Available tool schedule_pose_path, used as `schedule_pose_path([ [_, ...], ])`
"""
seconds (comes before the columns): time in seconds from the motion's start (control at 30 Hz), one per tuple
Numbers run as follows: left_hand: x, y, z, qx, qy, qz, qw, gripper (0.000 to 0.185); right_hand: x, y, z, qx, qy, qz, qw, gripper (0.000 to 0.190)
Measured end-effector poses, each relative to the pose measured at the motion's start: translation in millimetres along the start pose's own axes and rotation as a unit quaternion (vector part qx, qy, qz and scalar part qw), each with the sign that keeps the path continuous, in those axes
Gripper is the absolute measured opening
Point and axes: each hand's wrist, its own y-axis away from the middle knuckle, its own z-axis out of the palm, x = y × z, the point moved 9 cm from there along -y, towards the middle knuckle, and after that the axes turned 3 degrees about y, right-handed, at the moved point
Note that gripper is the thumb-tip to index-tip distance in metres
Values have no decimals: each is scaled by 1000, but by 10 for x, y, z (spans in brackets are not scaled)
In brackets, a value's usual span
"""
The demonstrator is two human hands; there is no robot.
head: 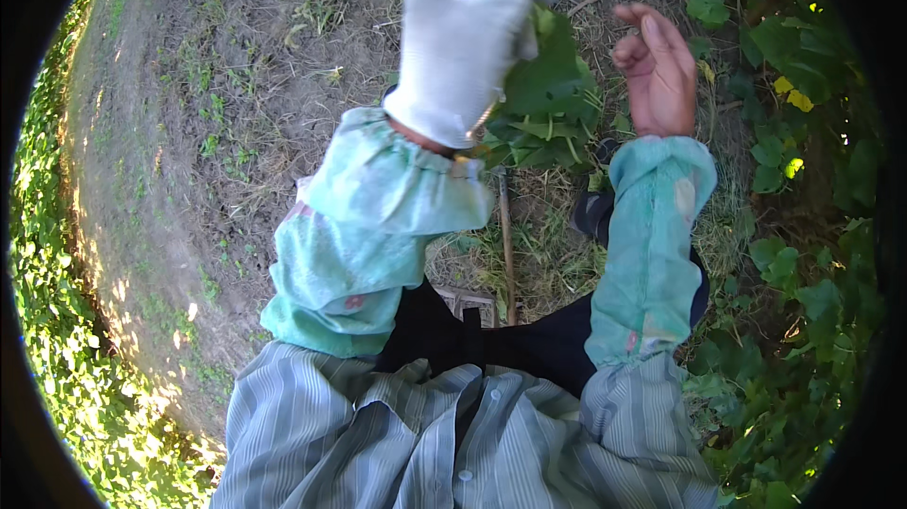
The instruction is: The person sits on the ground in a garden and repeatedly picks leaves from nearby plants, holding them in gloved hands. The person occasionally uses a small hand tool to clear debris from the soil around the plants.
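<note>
My left hand (468,41) wears a pale knitted glove and is closed on a green vine stem with broad leaves (549,77). The leaves hang down to the right of the glove. To the right of them is my right hand (659,70), bare, raised with its fingers bent and apart, holding nothing that I can see. Turquoise sleeve covers (382,218) reach to both wrists. Below the leaves, a thin wooden stick (506,247) lies or stands between my legs; its upper end is hidden.
Leafy vines (801,282) with some yellow leaves line the right side. Bare soil (177,119) with dry grass and small weeds spreads to the left, with another sunlit green row (42,282) beyond. A small wooden frame-like object (468,300) sits near my legs.
</note>
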Motion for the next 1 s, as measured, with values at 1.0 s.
schedule_pose_path([
  [1.0, -519, 204, -536, -10, 11, -107, 994, 16, 201, 1004, -44, -44, -81, 138, 986, 15],
])
